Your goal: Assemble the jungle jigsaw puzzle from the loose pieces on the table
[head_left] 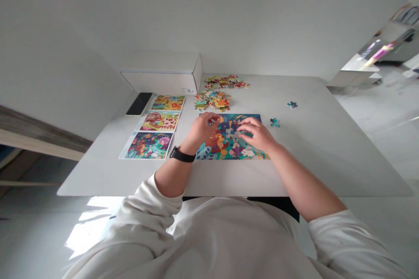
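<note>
A colourful jigsaw puzzle [225, 141], largely assembled, lies near the table's front edge, with a pale gap showing around its middle. My left hand [204, 128] rests over its upper left part, fingers curved and apart, with no piece visible in them. Over the right part is my right hand [257, 133]; its thumb and fingers are spread beside the gap, and nothing shows between them. One loose teal piece [275, 122] lies just right of the puzzle, and some dark blue and teal pieces [292, 105] lie farther back on the right.
Two heaps of loose pieces, one nearer [214, 100] and one farther [225, 82], lie behind the puzzle. A picture sheet [149, 145], a phone [139, 103] and a white box [163, 79] occupy the left of the white table [334, 152].
</note>
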Tool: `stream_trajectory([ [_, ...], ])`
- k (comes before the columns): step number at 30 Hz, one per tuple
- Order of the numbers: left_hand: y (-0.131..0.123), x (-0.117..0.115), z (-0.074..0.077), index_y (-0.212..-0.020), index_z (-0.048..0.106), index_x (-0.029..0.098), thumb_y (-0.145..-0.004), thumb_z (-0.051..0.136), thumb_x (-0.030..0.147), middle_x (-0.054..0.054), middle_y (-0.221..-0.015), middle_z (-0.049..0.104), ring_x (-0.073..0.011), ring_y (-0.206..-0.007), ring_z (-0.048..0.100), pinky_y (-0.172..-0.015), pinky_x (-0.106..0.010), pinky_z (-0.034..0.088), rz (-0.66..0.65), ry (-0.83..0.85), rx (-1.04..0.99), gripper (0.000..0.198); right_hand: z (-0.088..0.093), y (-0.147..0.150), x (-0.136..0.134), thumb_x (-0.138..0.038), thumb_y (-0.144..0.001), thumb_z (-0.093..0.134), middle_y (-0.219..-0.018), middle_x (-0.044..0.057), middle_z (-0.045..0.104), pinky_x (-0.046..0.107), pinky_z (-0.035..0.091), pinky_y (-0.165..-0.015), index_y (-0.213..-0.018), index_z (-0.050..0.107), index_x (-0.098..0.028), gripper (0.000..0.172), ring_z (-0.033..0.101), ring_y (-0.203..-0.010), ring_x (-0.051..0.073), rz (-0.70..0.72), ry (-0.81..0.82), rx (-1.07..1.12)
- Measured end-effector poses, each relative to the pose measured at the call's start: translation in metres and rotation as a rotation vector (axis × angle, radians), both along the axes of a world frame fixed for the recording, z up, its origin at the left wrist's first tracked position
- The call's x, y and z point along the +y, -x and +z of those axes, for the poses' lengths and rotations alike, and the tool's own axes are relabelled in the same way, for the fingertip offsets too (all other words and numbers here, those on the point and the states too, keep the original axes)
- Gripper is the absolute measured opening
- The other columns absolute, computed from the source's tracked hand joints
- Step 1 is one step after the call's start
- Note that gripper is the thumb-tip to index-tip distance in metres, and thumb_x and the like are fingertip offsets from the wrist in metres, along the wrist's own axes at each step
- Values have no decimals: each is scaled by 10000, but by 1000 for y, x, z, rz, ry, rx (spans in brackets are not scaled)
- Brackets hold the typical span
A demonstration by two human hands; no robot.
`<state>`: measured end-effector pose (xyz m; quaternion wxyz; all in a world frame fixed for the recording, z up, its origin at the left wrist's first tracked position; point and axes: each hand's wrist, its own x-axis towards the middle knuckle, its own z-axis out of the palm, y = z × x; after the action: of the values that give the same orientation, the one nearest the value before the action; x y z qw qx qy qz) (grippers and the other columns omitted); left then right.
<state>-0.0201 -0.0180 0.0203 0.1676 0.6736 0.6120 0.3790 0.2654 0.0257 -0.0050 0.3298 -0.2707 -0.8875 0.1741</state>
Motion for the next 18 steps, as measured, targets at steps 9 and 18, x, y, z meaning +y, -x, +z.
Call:
stream_trajectory([
  [9,2,-6,-24,-1142,800,217,-957,684,235,-107,-1218,798,-299,-1187,726,-1111,-490,550,-264,-76,308,218,-12,15,6,-188,-945,800,-1230,82,711,456,576,-1076,-1122,822,-283,203,709,-1188,267,17,25,-146],
  [18,-8,-14,-25,-1190,829,263,-940,697,198,-71,-1368,770,-289,-1265,709,-1183,-481,535,-312,-23,374,291,-16,18,7,-190,-944,783,-1222,88,724,467,586,-1049,-1117,838,-279,202,715,-1163,279,-6,36,-185],
])
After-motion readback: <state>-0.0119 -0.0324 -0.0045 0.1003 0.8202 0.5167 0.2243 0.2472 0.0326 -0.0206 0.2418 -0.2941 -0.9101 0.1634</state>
